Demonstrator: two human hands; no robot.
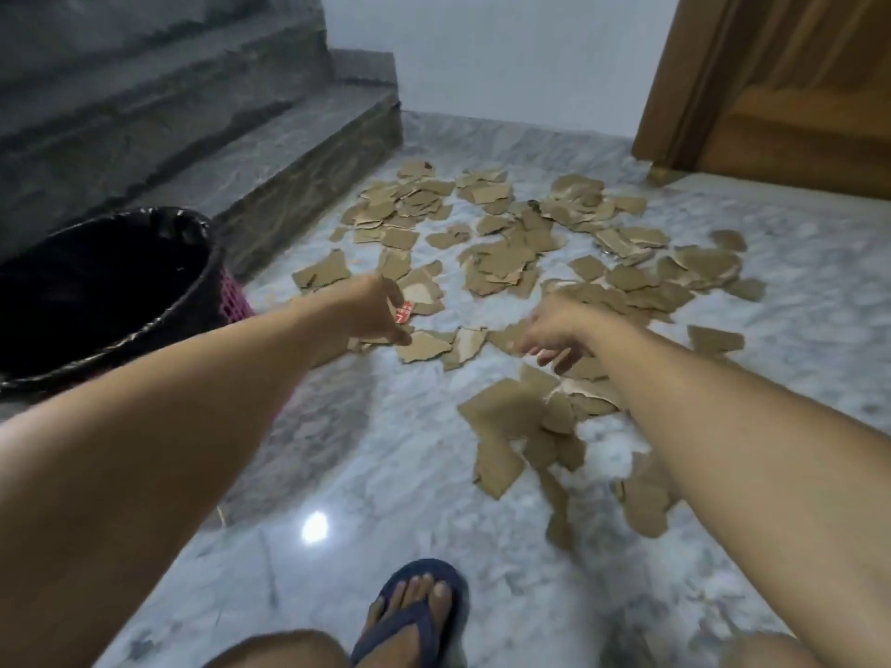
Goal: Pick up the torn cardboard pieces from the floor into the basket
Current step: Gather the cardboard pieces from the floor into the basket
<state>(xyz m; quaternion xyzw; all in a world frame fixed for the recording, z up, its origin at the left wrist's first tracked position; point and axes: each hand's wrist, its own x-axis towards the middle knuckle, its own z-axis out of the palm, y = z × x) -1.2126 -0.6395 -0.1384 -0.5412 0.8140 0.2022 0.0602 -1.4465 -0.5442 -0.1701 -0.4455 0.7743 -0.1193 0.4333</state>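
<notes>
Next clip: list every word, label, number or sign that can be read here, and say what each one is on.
Nothing here can be read.
Red and white print on a cardboard piece beside the left hand: some marking is there, but too small and blurred to make out.
Other cardboard pieces, lined basket, blue sandal: no text visible.

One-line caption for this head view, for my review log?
Both hands, left hand and right hand, reach into torn cardboard pieces scattered on the marble floor, beside a black-lined basket.
</notes>
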